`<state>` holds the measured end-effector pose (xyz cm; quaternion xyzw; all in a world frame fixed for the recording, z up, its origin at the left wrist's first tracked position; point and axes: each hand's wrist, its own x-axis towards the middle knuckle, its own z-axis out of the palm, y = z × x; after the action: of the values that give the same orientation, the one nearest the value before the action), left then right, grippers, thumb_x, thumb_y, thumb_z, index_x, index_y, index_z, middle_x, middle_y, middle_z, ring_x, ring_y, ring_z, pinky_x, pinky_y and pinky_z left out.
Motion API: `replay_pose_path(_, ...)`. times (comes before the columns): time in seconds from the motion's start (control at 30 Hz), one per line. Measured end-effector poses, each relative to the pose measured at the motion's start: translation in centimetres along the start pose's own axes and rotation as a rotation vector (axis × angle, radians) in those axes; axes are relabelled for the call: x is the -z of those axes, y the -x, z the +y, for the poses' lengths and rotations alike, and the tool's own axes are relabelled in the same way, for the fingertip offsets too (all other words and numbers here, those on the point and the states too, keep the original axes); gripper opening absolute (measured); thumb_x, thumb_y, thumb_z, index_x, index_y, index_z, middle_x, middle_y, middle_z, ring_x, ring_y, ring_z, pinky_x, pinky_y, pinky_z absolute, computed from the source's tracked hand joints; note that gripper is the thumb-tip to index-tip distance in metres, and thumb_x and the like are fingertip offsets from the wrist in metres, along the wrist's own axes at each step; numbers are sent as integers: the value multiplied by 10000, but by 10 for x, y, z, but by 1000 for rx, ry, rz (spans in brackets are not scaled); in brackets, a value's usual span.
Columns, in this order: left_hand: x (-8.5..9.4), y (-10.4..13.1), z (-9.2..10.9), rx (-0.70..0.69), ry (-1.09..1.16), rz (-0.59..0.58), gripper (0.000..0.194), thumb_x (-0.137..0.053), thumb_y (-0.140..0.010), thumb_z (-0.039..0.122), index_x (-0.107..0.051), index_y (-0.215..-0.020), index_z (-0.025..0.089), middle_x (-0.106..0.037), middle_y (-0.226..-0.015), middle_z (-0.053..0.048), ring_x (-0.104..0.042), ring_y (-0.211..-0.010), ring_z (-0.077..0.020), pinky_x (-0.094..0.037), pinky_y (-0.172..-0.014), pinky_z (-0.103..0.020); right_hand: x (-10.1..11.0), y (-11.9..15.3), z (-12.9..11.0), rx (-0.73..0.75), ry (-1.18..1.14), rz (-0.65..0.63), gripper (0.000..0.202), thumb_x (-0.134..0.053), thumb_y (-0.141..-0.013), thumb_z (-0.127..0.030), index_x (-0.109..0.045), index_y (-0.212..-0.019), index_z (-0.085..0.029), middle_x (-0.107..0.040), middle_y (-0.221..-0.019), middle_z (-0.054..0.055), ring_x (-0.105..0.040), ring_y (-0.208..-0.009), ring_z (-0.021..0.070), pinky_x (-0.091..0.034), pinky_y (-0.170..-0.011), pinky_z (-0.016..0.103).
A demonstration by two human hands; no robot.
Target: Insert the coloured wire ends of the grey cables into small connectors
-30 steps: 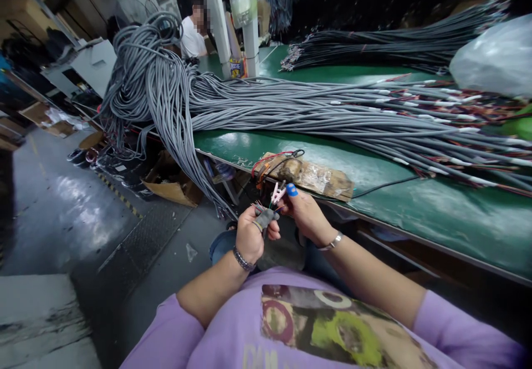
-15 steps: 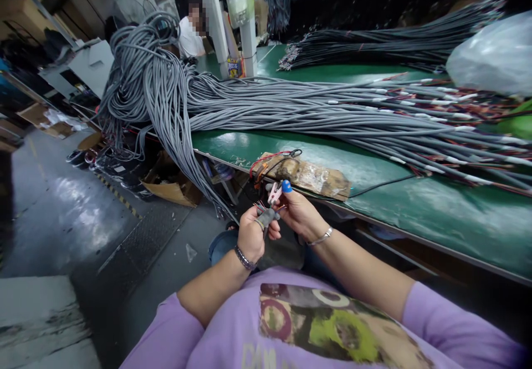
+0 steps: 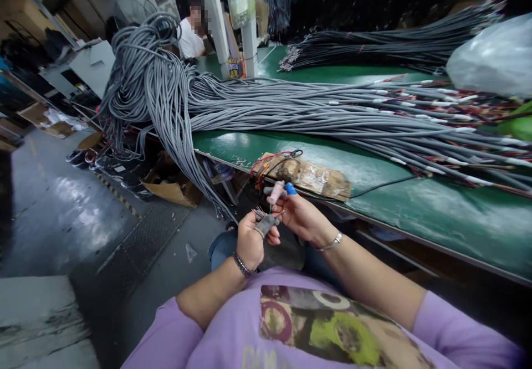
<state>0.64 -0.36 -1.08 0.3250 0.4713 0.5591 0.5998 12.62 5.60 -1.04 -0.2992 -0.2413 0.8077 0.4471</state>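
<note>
My left hand (image 3: pixel 252 241) is closed around a grey cable end, with thin coloured wires (image 3: pixel 261 213) fanning out above the fingers. Grey covers sit on some of its fingertips. My right hand (image 3: pixel 297 212), just to the right, has its fingers pressed together at those wires; fingertip covers in pink (image 3: pixel 276 192) and blue (image 3: pixel 290 189) show. What lies between its fingertips is too small to make out. Beyond the hands, at the table edge, lies a wooden board (image 3: pixel 328 180) with a lump and red and black leads on it.
Long grey cables (image 3: pixel 291 103) cross the green table (image 3: pixel 415 214) and hang over its left edge. Black cables (image 3: pixel 374 47) and a plastic bag (image 3: pixel 494 53) lie behind. A person (image 3: pixel 190 36) sits at the back left. An open carton (image 3: pixel 172 186) is below.
My right hand has turned and shifted slightly right, its pink-covered finger now pointing differently. My left hand has moved very little. The person at the back has shifted a little.
</note>
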Motion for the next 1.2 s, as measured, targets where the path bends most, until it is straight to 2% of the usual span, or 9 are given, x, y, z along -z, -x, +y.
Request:
replay_pose_path(0.17, -1, -4, 2, -4, 45, 39, 284, -686, -670, 401, -533, -708, 165, -583, -513, 32, -500, -367, -73, -344, -371, -181, -2, -2, 2, 68, 21, 15, 343, -684, -725, -505, -648, -761, -165, -586, -640, -3, -508, -561, 97, -455, -535, 226)
replay_pose_path(0.4, -3, -10, 2, 32, 22, 45, 333, -691, -645, 451, -556, -722, 157, -577, -512, 29, -493, -368, -67, -337, -372, -181, -6, -2, 0, -13, -34, 7, 386, -597, -767, -572, -596, -733, -187, -567, -608, -9, -490, -500, 111, -439, -489, 256)
replay_pose_path(0.6, -5, -12, 0, 50, 3, 44, 297, -677, -652, 421, -551, -693, 156, -566, -478, 29, -495, -343, -77, -305, -345, -177, -11, 0, 4, -21, 6, -103, 438, -524, -775, -638, -582, -872, -215, -538, -587, -27, -455, -382, 133, -408, -400, 303)
replay_pose_path(0.83, -1, -8, 0, 29, 29, 31, 285, -677, -665, 409, -539, -695, 161, -587, -498, 22, -495, -352, -76, -318, -355, -178, -3, 2, 6, 17, 27, -1, 463, -534, -747, -669, -570, -755, -207, -579, -637, 2, -519, -525, 124, -456, -500, 264)
replay_pose_path(0.93, 2, -4, -3, 30, 13, 38, 310, -682, -665, 431, -527, -697, 165, -592, -502, 22, -495, -355, -78, -335, -364, -182, 1, 6, 7, -14, 34, -6, 453, -576, -731, -643, -600, -747, -190, -608, -695, 17, -534, -567, 113, -468, -545, 253)
replay_pose_path(1.07, 8, 0, -8, 20, -46, 30, 331, -681, -679, 460, -537, -718, 165, -604, -523, 17, -515, -376, -81, -353, -384, -183, 5, 13, 7, -10, 259, -27, 373, -698, -683, -532, -639, -759, -172, -623, -708, 16, -523, -578, 106, -445, -565, 249)
replay_pose_path(1.2, 13, -1, -10, 51, -181, -74, 313, -679, -691, 441, -544, -707, 160, -630, -553, -3, -569, -427, -98, -403, -425, -189, 5, 18, 2, 144, 590, -67, 238, -759, -659, -382, -655, -686, -170, -609, -646, -2, -511, -596, 113, -419, -598, 252)
